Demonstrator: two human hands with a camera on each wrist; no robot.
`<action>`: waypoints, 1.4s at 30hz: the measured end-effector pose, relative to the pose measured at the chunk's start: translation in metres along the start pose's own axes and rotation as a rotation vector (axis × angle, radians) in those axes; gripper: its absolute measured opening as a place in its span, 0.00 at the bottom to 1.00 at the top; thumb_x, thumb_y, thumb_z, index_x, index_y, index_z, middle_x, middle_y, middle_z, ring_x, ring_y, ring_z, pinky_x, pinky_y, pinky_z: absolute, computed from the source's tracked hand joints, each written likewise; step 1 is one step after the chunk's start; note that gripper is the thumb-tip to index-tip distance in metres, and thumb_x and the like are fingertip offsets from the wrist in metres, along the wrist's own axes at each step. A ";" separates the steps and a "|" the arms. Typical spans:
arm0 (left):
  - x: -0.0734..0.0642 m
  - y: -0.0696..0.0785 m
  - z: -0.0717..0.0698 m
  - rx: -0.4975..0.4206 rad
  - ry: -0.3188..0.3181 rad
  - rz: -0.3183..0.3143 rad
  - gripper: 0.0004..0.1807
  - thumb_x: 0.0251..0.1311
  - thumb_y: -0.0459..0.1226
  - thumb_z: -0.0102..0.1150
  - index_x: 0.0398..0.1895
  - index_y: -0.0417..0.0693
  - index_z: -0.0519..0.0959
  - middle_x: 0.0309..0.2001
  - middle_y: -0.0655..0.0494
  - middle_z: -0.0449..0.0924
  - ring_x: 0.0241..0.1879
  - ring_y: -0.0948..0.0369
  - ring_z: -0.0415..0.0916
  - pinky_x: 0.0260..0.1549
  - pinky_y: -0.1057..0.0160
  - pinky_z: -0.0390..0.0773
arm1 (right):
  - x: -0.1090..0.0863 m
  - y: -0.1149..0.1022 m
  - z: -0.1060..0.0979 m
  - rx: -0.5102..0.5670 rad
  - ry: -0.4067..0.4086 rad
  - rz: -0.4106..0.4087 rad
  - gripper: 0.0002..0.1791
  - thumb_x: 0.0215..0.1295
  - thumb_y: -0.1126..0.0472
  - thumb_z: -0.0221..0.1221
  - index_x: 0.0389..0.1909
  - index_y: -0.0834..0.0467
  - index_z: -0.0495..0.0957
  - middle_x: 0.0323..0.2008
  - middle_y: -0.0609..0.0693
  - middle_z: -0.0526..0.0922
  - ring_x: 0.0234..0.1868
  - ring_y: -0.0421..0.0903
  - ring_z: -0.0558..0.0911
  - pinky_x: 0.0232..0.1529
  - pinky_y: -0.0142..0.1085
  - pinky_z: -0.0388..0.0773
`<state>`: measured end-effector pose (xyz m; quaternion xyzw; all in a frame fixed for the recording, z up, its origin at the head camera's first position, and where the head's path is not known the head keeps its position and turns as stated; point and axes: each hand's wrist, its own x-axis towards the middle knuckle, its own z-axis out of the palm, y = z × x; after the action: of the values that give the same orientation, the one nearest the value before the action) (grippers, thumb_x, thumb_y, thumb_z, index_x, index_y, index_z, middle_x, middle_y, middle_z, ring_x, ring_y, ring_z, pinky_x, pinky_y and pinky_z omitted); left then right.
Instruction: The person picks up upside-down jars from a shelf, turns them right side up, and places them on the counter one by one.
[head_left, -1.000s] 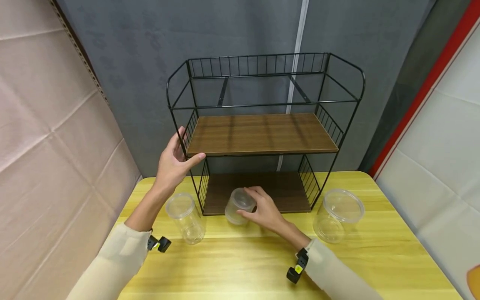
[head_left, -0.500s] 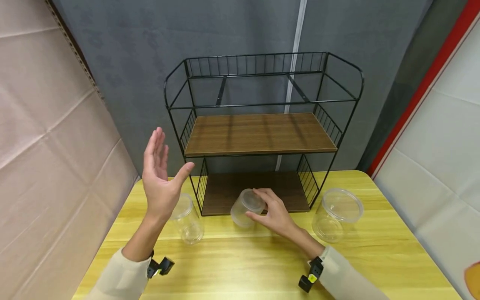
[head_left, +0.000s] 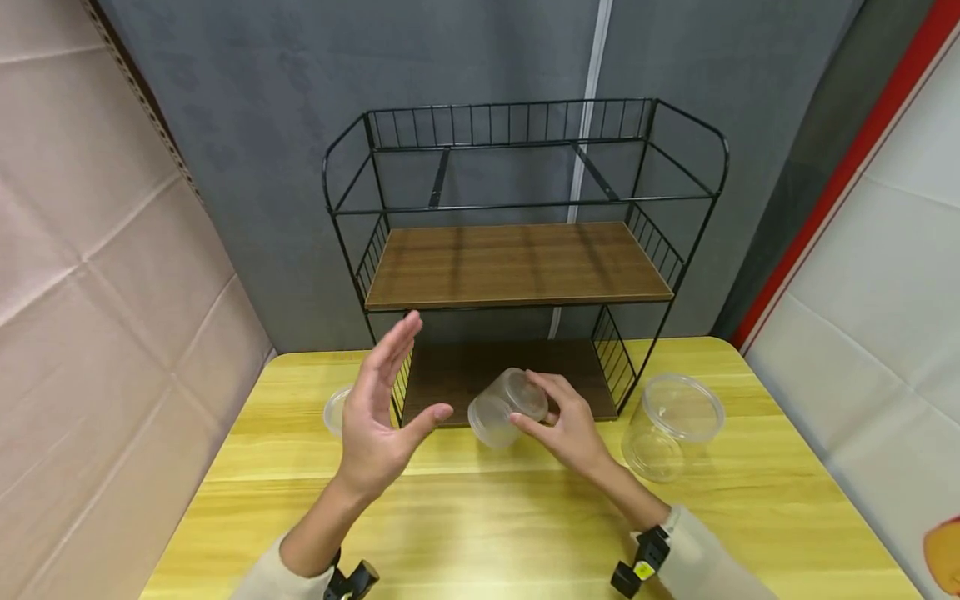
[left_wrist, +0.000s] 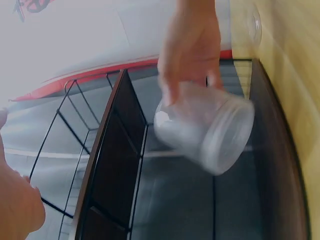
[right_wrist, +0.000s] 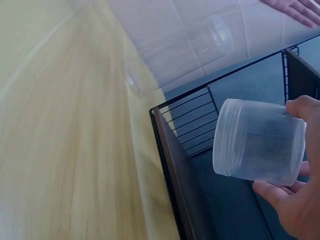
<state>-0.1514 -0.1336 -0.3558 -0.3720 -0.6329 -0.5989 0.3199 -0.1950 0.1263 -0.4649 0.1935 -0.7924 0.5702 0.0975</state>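
Observation:
My right hand (head_left: 564, 423) holds a small translucent plastic jar (right_wrist: 262, 142) in front of the rack's bottom shelf, thumb and fingers round one end. The jar leans, with its wider ridged end (left_wrist: 229, 135) pointing down toward the table. Palm turned toward the jar, my left hand (head_left: 378, 437) hovers to its left with fingers straight and thumb spread, holding nothing. Behind the left hand, a tall clear jar (head_left: 337, 411) is mostly hidden in the head view. A wide clear jar (head_left: 673, 429) stands on the table right of the rack.
A black wire rack (head_left: 525, 204) stands at the back of the yellow wooden table (head_left: 480, 542). Its middle shelf (head_left: 517, 265) and bottom shelf (head_left: 450, 371) are brown boards; the top tier is bare frame. Fabric walls close in the left, back and right sides.
My left hand has let go of the rack's left side and come forward and right. My right hand has shifted the small jar rightward and tipped it further.

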 end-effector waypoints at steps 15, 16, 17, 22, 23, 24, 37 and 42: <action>-0.042 -0.027 0.033 0.085 -0.175 -0.477 0.61 0.52 0.39 0.84 0.86 0.56 0.54 0.83 0.60 0.56 0.83 0.57 0.52 0.80 0.65 0.54 | -0.012 -0.021 -0.018 0.259 0.021 0.037 0.31 0.73 0.68 0.63 0.75 0.67 0.69 0.66 0.66 0.75 0.58 0.37 0.84 0.53 0.28 0.84; -0.045 -0.030 0.035 0.082 -0.172 -0.505 0.63 0.52 0.40 0.85 0.86 0.57 0.53 0.84 0.60 0.55 0.83 0.57 0.52 0.80 0.66 0.53 | -0.013 -0.022 -0.018 0.289 0.011 0.031 0.31 0.74 0.68 0.62 0.75 0.68 0.68 0.66 0.68 0.75 0.57 0.37 0.85 0.54 0.28 0.84; -0.046 -0.033 0.037 0.072 -0.167 -0.534 0.63 0.52 0.41 0.85 0.86 0.58 0.52 0.84 0.60 0.55 0.83 0.57 0.51 0.80 0.66 0.53 | -0.013 -0.023 -0.018 0.324 0.000 0.022 0.30 0.75 0.69 0.60 0.75 0.70 0.66 0.66 0.71 0.74 0.56 0.38 0.85 0.55 0.30 0.84; -0.051 -0.043 0.047 -0.033 -0.142 -0.638 0.65 0.50 0.40 0.86 0.86 0.54 0.51 0.84 0.55 0.54 0.83 0.54 0.51 0.79 0.65 0.54 | -0.013 -0.028 -0.016 0.447 -0.003 -0.026 0.29 0.77 0.71 0.55 0.74 0.75 0.63 0.65 0.79 0.73 0.55 0.42 0.88 0.56 0.36 0.85; -0.052 -0.044 0.048 -0.055 -0.140 -0.654 0.65 0.50 0.39 0.86 0.86 0.53 0.51 0.84 0.54 0.54 0.83 0.54 0.51 0.78 0.66 0.54 | -0.013 -0.029 -0.015 0.464 0.001 -0.032 0.28 0.78 0.71 0.54 0.74 0.76 0.63 0.64 0.80 0.73 0.55 0.43 0.88 0.56 0.37 0.85; -0.053 -0.046 0.051 -0.074 -0.138 -0.668 0.65 0.50 0.39 0.86 0.86 0.52 0.51 0.84 0.52 0.53 0.83 0.54 0.51 0.78 0.66 0.54 | -0.013 -0.030 -0.015 0.478 0.007 -0.036 0.28 0.78 0.71 0.54 0.74 0.76 0.63 0.64 0.80 0.72 0.56 0.43 0.87 0.56 0.39 0.85; -0.060 -0.051 0.069 -0.343 0.005 -0.720 0.63 0.49 0.37 0.86 0.84 0.44 0.53 0.80 0.44 0.60 0.79 0.49 0.59 0.74 0.64 0.66 | -0.013 -0.037 -0.005 0.623 0.055 0.053 0.27 0.80 0.67 0.50 0.74 0.76 0.62 0.61 0.57 0.79 0.57 0.45 0.86 0.56 0.41 0.86; -0.060 -0.050 0.071 -0.355 0.029 -0.736 0.60 0.50 0.33 0.85 0.83 0.44 0.55 0.78 0.43 0.61 0.78 0.49 0.61 0.72 0.63 0.70 | -0.013 -0.037 -0.003 0.671 0.049 0.065 0.26 0.82 0.66 0.49 0.73 0.76 0.63 0.59 0.51 0.82 0.56 0.46 0.86 0.58 0.42 0.85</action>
<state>-0.1598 -0.0684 -0.4380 -0.1615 -0.6061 -0.7784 0.0242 -0.1675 0.1215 -0.4364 0.1756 -0.5637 0.8066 0.0292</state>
